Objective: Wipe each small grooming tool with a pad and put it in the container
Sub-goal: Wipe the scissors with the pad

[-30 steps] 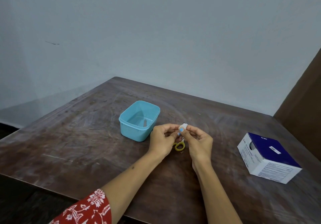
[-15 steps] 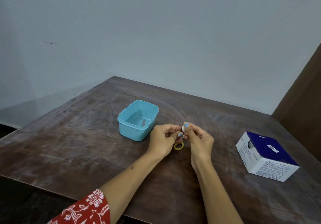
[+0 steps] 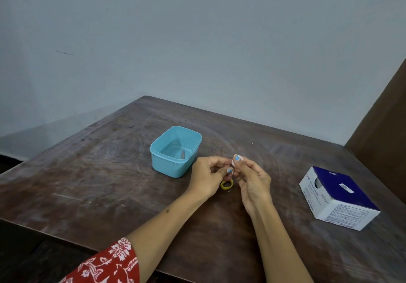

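Wooden table (image 3: 105, 172), teal container (image 3: 169, 168) holding metal tool (image 3: 183, 154)

The right hand (image 3: 252, 179) slides the white pad (image 3: 236, 159) a bit lower on the yellow scissors (image 3: 226, 185).

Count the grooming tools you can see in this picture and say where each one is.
2. A small metal tool lies inside the blue container. Yellow-handled scissors are held between the left hand and right hand. Others may be hidden.
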### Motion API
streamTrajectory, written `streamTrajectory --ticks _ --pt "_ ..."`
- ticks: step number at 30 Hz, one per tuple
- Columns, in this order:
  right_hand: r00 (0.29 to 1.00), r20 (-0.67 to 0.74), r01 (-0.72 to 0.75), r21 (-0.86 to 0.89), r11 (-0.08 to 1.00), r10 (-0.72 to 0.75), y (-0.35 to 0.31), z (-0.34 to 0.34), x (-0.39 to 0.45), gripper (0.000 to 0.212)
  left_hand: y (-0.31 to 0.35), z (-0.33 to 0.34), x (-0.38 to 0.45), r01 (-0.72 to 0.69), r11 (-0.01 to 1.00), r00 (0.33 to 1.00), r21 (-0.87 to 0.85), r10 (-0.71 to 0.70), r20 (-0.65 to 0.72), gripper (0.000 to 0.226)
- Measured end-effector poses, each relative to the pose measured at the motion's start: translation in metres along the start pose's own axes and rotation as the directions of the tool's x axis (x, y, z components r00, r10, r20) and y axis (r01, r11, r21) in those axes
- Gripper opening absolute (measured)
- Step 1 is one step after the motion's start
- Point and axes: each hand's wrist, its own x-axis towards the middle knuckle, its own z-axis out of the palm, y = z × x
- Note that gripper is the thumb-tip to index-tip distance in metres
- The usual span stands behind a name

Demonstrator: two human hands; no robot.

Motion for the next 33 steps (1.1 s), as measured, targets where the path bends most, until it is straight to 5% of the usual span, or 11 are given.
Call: streamTrajectory --ticks 28,33 --pt "0.975 -0.006 0.219 -0.127 0.967 -0.222 0.004 -0.0052 0.0048 0.025 -0.0011 -0.0008 0.0022 -0.012 1.0 1.0 0.025 0.012 0.007 0.02" --pt "0.868 0.017 0.436 -0.504 0.746 -0.497 0.0042 -0.0021 0.0031 0.032 -0.0015 -0.0004 0.0025 -0.027 0.999 0.999 0.026 0.028 -0.04 0.02"
